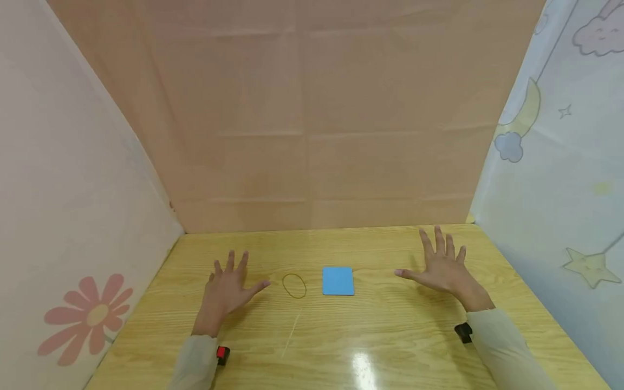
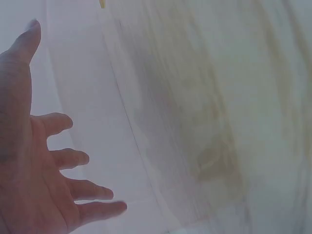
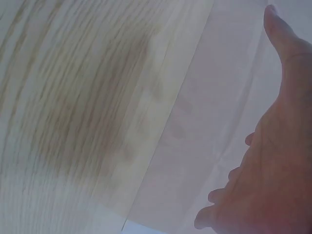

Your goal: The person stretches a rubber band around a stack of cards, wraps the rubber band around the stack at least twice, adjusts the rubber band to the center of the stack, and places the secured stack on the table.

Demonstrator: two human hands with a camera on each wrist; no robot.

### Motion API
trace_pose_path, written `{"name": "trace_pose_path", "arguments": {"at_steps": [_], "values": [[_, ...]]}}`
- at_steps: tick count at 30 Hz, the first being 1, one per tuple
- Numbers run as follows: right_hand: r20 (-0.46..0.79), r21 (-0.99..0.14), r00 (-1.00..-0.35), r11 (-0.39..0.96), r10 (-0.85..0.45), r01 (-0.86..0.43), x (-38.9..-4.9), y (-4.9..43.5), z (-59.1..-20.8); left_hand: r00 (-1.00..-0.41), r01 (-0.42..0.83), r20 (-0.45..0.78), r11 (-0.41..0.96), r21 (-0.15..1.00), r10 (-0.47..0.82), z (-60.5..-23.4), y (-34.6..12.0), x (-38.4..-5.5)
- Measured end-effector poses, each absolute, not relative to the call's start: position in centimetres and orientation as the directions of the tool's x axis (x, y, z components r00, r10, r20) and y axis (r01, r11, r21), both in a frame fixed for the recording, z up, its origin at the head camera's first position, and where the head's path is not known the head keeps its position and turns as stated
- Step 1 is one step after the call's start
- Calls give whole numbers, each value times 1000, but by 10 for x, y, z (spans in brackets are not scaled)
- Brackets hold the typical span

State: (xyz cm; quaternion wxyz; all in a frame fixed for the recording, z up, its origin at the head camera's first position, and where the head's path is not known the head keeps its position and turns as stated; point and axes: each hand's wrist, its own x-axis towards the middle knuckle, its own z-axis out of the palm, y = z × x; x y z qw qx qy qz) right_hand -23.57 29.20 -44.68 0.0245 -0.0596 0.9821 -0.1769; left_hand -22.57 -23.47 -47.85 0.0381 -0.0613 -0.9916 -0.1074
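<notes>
Near the middle of the wooden table lies a flat blue square (image 1: pixel 338 281) with rounded corners. Just left of it is a thin brownish loop (image 1: pixel 294 286) that looks like a rubber band. My left hand (image 1: pixel 227 292) is over the table to the left of the loop, fingers spread and thumb pointing at it, holding nothing. On the other side, my right hand (image 1: pixel 442 268) is spread out to the right of the blue square, also holding nothing. Both wrist views show the left palm (image 2: pixel 39 180) and right palm (image 3: pixel 273 170) with extended fingers and nothing in them.
The wooden table (image 1: pixel 390 336) ends at a brown paper-like backdrop (image 1: pixel 312 119). A pale wall with a pink flower (image 1: pixel 88 319) bounds the left side. On the right stands a pale wall with a star (image 1: pixel 592 267). Dark devices sit at both wrists.
</notes>
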Motion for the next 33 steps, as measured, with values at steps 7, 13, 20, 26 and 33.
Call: {"name": "trace_pose_path", "arguments": {"at_steps": [7,13,20,26,33], "values": [[-15,-408,-990,905,-139,-121,-232,286,-444,-990,137,62,952,275,125,-477,-228,-227],[-6,-465,-987,874,-161,-140,-228,278,-444,-987,159,82,937,310,140,-478,-220,-227],[-15,-481,-984,864,-178,-149,-230,265,-443,-980,199,101,910,363,174,-477,-212,-227],[14,-498,-979,847,-205,-185,-234,257,-441,-976,215,88,860,463,197,-476,-200,-227],[41,-508,-974,835,-221,-211,-238,247,-443,-974,214,63,783,584,218,-471,-183,-229]]}}
